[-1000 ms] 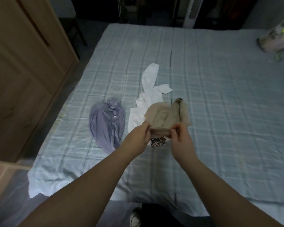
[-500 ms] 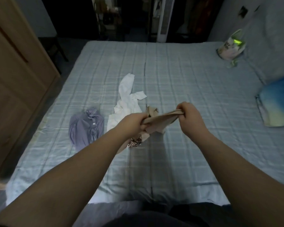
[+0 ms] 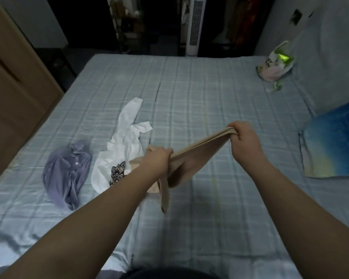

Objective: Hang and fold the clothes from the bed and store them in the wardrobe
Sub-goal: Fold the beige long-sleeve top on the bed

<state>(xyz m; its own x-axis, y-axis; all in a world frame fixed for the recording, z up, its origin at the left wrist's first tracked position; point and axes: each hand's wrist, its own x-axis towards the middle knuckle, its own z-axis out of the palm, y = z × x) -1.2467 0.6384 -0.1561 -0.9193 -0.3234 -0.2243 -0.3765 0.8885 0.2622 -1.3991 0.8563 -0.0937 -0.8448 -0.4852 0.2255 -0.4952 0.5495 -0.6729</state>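
A beige garment (image 3: 191,156) is stretched above the bed between both hands. My left hand (image 3: 156,161) grips its lower left end and my right hand (image 3: 243,137) grips the upper right end; a loose part hangs down below the left hand. On the plaid blue bed (image 3: 199,97) lie a crumpled lilac shirt (image 3: 67,174) at the left and a white garment (image 3: 123,150) beside it, with a black patterned piece (image 3: 117,173) on its lower edge. The wooden wardrobe (image 3: 14,93) stands along the left.
A blue and yellow pillow (image 3: 334,143) lies at the bed's right side. A white and green bag (image 3: 276,65) sits at the far right corner. A white tower fan (image 3: 195,25) stands beyond the bed's far edge, among dark hanging clothes.
My hands have lifted the beige garment and drawn apart, the right one going up and to the right, stretching the cloth. The camera view has tilted up, revealing the pillow.
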